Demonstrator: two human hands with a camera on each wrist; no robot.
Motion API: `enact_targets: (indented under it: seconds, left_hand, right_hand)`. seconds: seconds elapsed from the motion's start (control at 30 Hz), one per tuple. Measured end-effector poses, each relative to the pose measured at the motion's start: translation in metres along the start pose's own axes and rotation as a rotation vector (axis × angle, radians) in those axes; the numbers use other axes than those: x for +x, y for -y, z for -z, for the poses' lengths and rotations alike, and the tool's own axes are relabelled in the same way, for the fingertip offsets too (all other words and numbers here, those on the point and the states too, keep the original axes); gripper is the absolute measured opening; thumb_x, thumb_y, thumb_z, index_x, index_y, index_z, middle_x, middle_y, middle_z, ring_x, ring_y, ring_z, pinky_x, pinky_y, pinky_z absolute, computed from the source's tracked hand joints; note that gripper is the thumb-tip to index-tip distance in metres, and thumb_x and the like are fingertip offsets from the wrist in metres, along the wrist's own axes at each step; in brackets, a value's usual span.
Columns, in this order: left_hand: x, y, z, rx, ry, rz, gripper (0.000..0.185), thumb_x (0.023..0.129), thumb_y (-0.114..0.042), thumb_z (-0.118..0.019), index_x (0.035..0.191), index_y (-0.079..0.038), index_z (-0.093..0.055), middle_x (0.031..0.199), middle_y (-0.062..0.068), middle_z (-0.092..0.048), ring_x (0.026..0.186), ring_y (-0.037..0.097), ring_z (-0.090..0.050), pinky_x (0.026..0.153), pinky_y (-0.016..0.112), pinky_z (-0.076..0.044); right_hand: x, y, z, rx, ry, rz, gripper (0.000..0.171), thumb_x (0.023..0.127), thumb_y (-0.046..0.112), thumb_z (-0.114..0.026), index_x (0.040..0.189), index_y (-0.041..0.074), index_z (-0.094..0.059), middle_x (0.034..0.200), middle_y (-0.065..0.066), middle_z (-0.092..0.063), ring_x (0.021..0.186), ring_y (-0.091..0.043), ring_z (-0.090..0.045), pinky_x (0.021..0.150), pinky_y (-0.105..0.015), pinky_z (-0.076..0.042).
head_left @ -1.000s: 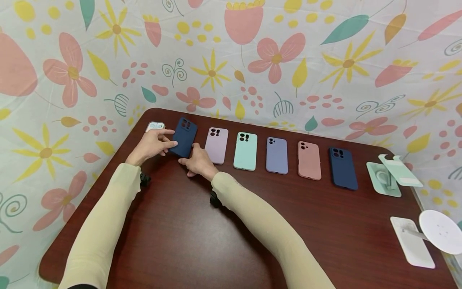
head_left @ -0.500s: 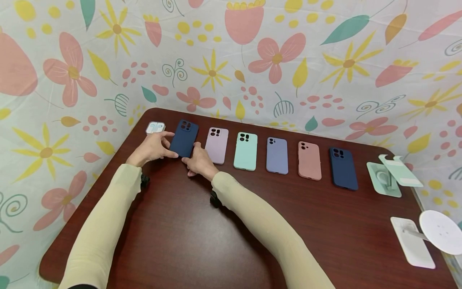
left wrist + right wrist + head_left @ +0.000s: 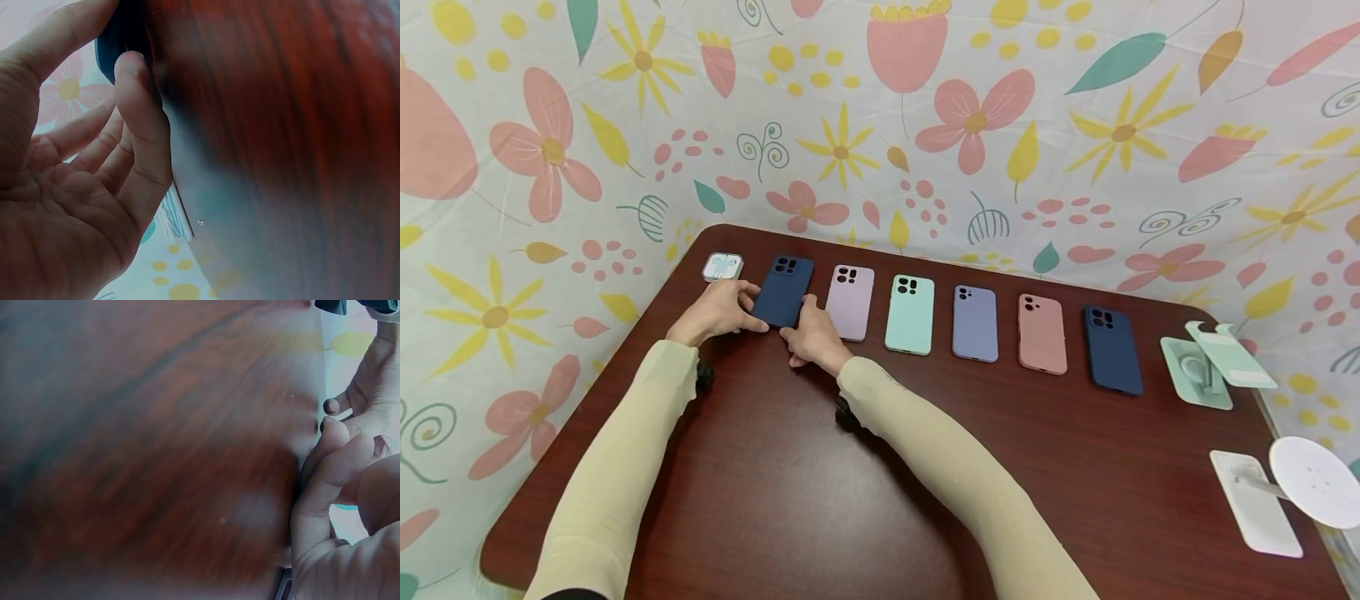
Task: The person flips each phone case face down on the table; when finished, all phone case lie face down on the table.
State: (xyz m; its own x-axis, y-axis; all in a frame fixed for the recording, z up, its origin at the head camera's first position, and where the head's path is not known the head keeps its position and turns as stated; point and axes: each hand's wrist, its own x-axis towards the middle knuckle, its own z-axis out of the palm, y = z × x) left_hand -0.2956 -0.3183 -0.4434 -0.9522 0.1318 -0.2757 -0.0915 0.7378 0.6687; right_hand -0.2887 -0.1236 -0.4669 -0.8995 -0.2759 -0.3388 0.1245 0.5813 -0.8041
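A dark blue phone case (image 3: 782,293), with camera cutouts at its far end, lies on the table between my two hands. My left hand (image 3: 718,310) holds its near left corner, thumb at the near edge and fingers along the left side. At the near right corner my right hand (image 3: 814,335) grips it with thumb and index finger. In the left wrist view, the left thumb and index finger (image 3: 140,112) reach the dark case (image 3: 115,47). The case cannot be made out in the right wrist view, where the right fingers (image 3: 319,494) are curled.
To the right lie a lilac case (image 3: 850,304), a mint case (image 3: 910,315), a periwinkle case (image 3: 975,325), a pink case (image 3: 1042,333) and another navy case (image 3: 1112,350). Boxed earphones (image 3: 722,266) sit left; a mint stand (image 3: 1202,375) and white stand (image 3: 1258,504) stand right.
The dark blue case has come down flatter and shifted slightly toward me. My left fingers have slid from its upper left side to the near left corner; the right hand has barely moved.
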Motion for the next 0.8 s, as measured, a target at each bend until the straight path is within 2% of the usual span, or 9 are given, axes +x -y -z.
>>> enact_targets:
  seconds: [0.23,0.5,0.7,0.8]
  left_hand:
    - [0.001,-0.002,0.000,0.023,0.008,0.002,0.074,0.090,-0.016,-0.089,0.152,0.006,-0.055,0.124,0.027,-0.065,0.089,0.027,-0.069,0.072,0.029,-0.060]
    - [0.004,-0.001,-0.003,0.061,0.002,0.021,0.073,0.090,-0.015,-0.089,0.152,0.005,-0.055,0.118,0.022,-0.065,0.082,0.023,-0.066,0.070,0.028,-0.057]
    - [0.005,-0.001,-0.004,0.096,-0.009,0.017,0.074,0.090,-0.017,-0.089,0.153,0.005,-0.055,0.117,0.022,-0.065,0.089,0.027,-0.064,0.071,0.029,-0.056]
    - [0.003,-0.001,-0.002,0.100,0.001,0.019,0.080,0.092,-0.022,-0.088,0.157,0.005,-0.051,0.124,0.025,-0.064,0.095,0.030,-0.066,0.078,0.033,-0.058]
  right_hand:
    - [0.007,-0.003,0.001,-0.007,0.016,0.002,0.081,0.108,0.014,-0.068,0.173,0.008,-0.019,0.072,-0.014,-0.071,0.044,-0.018,-0.067,0.049,-0.031,-0.062]
    - [0.025,-0.013,-0.002,0.025,0.046,-0.003,0.087,0.106,0.012,-0.071,0.173,0.007,-0.015,0.074,-0.017,-0.070,0.046,-0.023,-0.071,0.051,-0.037,-0.064]
    - [0.025,-0.013,-0.003,0.037,0.035,-0.006,0.088,0.106,0.012,-0.071,0.174,0.008,-0.016,0.076,-0.018,-0.071,0.046,-0.022,-0.071,0.050,-0.036,-0.064]
    - [0.026,-0.012,-0.004,0.027,0.029,-0.015,0.090,0.105,0.015,-0.073,0.174,0.009,-0.015,0.093,-0.026,-0.076,0.048,-0.024,-0.073,0.051,-0.036,-0.064]
